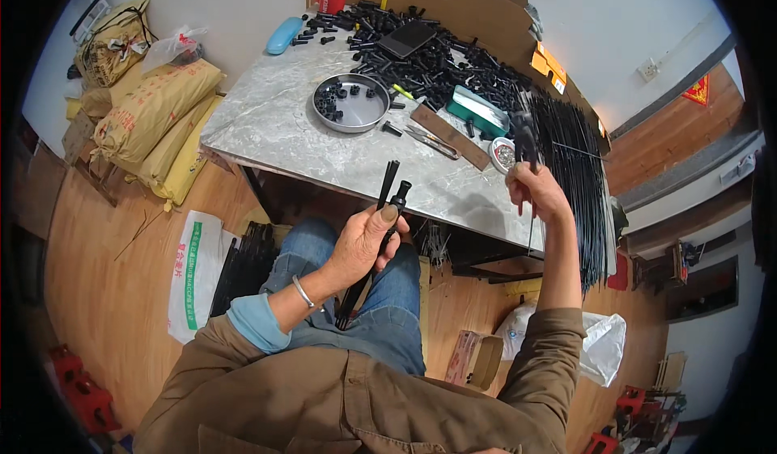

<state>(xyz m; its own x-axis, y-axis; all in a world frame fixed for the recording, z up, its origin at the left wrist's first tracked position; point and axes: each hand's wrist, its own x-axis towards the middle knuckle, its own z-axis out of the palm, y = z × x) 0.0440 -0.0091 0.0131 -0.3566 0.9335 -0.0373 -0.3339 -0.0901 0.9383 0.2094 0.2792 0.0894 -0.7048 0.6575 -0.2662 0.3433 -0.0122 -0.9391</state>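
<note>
My left hand [364, 239] is raised over my lap, closed round several thin black rods [388, 180]. A black tubular fitting [400, 195] with a flared end is pressed under its thumb. The rods' lower ends [350, 307] reach down between my thighs. My right hand [536, 191] is closed above the table's right front edge. A dark, blurred thing [526, 137] sticks up out of it, its kind unclear. Right beside this hand lie a long bundle of thin black rods [571, 187] and a small white bowl [503, 154] of tiny metal pieces.
On the marbled table [259, 122] lies a heap of black fittings [429, 70] with a phone [407, 40] on it. Nearer are a round metal tray [356, 122], scissors [433, 142], a brown strip [453, 138] and a green box [477, 112]. Yellow sacks [158, 110] are stacked at left.
</note>
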